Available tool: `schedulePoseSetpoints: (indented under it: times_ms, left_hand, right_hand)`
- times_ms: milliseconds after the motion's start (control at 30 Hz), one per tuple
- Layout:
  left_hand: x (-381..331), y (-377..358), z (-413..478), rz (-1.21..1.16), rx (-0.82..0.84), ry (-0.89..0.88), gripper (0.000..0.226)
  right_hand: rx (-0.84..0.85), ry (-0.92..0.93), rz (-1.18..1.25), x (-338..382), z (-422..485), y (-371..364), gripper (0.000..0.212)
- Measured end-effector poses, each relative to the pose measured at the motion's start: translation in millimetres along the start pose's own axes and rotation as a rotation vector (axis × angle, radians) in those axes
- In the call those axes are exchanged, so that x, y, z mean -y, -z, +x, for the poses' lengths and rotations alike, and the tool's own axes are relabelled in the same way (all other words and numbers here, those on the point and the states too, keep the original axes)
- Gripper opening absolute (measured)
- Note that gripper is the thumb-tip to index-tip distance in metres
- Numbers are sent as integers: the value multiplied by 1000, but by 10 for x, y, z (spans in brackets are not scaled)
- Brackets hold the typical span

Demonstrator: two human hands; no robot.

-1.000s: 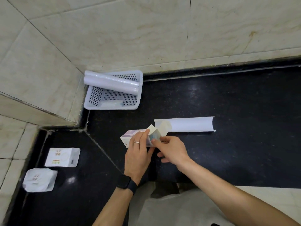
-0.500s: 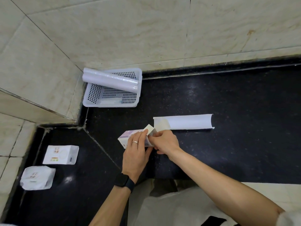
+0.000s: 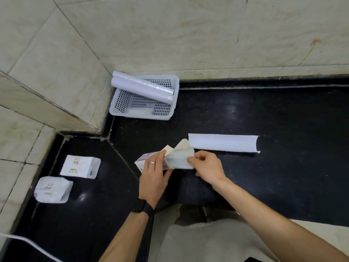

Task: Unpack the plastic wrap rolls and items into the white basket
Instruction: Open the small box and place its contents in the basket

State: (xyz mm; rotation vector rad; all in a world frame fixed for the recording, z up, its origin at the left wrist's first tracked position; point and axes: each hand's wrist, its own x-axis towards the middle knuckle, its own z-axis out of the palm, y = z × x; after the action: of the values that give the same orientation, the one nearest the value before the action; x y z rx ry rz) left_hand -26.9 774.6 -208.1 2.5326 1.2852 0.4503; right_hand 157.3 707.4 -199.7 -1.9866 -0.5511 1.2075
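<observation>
My left hand (image 3: 152,175) grips a small purple and white carton (image 3: 142,161) on the black counter, its end flaps open. My right hand (image 3: 206,167) pinches a folded pale plastic packet (image 3: 179,157) that sticks out of the carton's open end. The white perforated basket (image 3: 173,108) stands in the corner at the back. A plastic wrap roll (image 3: 141,87) lies slantwise across its rim, and a small clear item lies on its floor.
An empty white half-tube sleeve (image 3: 222,144) lies just behind my hands. Two small white packets (image 3: 80,166) (image 3: 53,190) rest on the lower left part of the counter. Tiled walls close in the back and left. A white cable (image 3: 28,244) runs along the bottom left.
My right hand has drawn the folded plastic packet out of the carton's open end, toward the right. The left hand still holds the carton in place.
</observation>
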Motion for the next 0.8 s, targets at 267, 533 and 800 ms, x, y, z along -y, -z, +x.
schedulePoseSetpoints:
  times_ms: [267, 533, 800]
  left_hand:
    - [6, -2, 53, 45, -14, -93, 64]
    - [99, -8, 124, 58, 18, 10, 67]
    - [217, -234, 187, 230, 168, 56, 63]
  right_hand:
    - [205, -105, 434, -75, 31, 58, 39]
    - [114, -48, 491, -117, 92, 308, 31]
    - [-55, -43, 513, -225, 191, 959, 29]
